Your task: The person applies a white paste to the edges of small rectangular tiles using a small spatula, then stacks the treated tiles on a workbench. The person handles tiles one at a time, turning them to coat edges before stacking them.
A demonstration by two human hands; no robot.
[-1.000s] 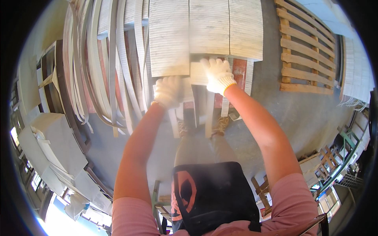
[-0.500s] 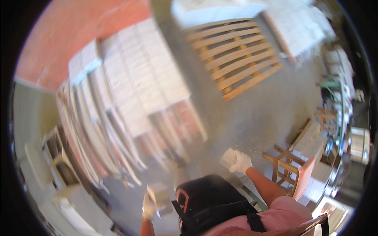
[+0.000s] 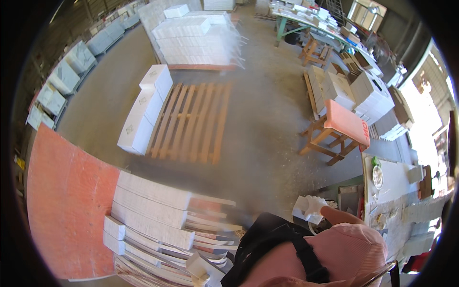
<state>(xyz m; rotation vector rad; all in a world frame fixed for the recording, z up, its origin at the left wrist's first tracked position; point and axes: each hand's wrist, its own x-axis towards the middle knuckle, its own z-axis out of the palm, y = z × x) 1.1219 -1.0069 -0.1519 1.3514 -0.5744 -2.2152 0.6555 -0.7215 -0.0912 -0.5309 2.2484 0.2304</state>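
My right hand (image 3: 316,207), in a white glove, is closed around a small white box (image 3: 300,207) beside the workbench. At the lower edge, my left hand (image 3: 203,279) shows only in part, gloved and against another small pale box (image 3: 195,264); its fingers seem wrapped round that box. Next to the left hand is a low stack of long white boxes (image 3: 148,203), with loose pale straps (image 3: 210,225) sticking out of its near side. A reddish-orange board (image 3: 71,205) stands against the stack's left end.
A slatted wooden pallet (image 3: 189,122) lies ahead, with white boxes (image 3: 146,112) along its left side. Behind it rises a wrapped white stack (image 3: 193,40). To the right are a wooden stool (image 3: 330,136) with a padded orange cover, several cartons (image 3: 373,98) and a cluttered workbench (image 3: 397,191).
My view has swung to the right, so the box stack and orange board now lie lower left. Both hands keep their boxes; the workbench has come into view beside my right hand.
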